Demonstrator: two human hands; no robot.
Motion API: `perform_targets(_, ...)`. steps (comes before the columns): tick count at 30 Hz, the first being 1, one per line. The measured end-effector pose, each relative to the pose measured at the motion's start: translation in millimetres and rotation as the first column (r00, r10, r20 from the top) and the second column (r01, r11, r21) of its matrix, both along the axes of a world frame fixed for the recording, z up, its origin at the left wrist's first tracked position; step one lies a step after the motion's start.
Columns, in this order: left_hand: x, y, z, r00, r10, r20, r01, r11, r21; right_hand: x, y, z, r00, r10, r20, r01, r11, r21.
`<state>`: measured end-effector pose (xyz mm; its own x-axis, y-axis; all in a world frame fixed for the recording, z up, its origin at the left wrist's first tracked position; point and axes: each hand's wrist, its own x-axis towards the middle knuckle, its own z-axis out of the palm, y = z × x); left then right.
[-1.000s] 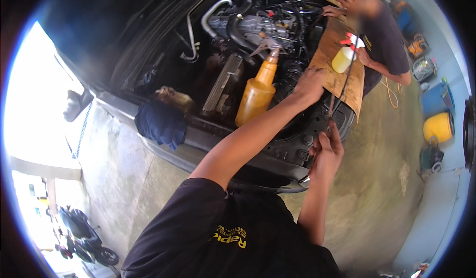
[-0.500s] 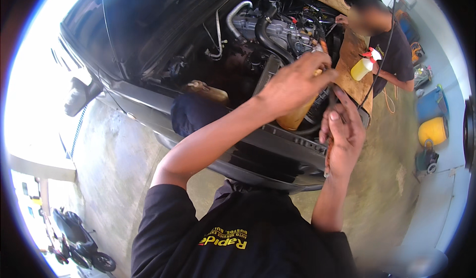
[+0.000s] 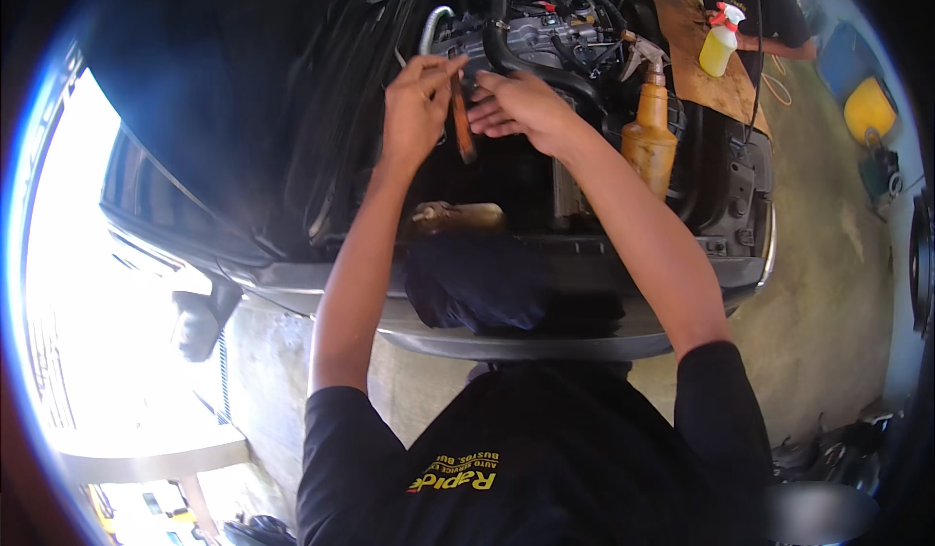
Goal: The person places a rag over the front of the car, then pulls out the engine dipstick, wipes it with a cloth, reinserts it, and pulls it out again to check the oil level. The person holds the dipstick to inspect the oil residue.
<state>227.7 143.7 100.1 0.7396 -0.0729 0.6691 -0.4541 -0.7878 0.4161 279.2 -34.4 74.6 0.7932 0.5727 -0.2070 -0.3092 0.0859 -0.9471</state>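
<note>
Hands raised over open engine bay: left hand (image 3: 417, 108) pinches a thin orange-brown stick-like tool (image 3: 461, 122) hanging blade-down, probably for aiming, right hand (image 3: 521, 108) at its 3 o'clock, fingers loosely curled touching the shaft to steady it, amber plastic spray bottle (image 3: 650, 139) parked further at 3 o'clock.

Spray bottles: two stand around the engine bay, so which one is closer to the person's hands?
The amber spray bottle, standing in the engine bay just right of the right hand. The pale yellow spray bottle with the red trigger stands farther off, on the brown cardboard.
</note>
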Motion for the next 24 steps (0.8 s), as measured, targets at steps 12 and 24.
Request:
perform_targets(12, 88, 120, -72, 0.929, 0.017, -0.370, 0.108, 0.944, 0.313, 189, 233, -168, 0.821, -0.519, 0.238, 0.533, 0.846, 0.006)
perform_targets(24, 172, 163, -78, 0.832, 0.094, -0.546, 0.235, 0.833, 0.502, 253, 259, -212, 0.623, -0.769, 0.146, 0.781, 0.602, -0.163)
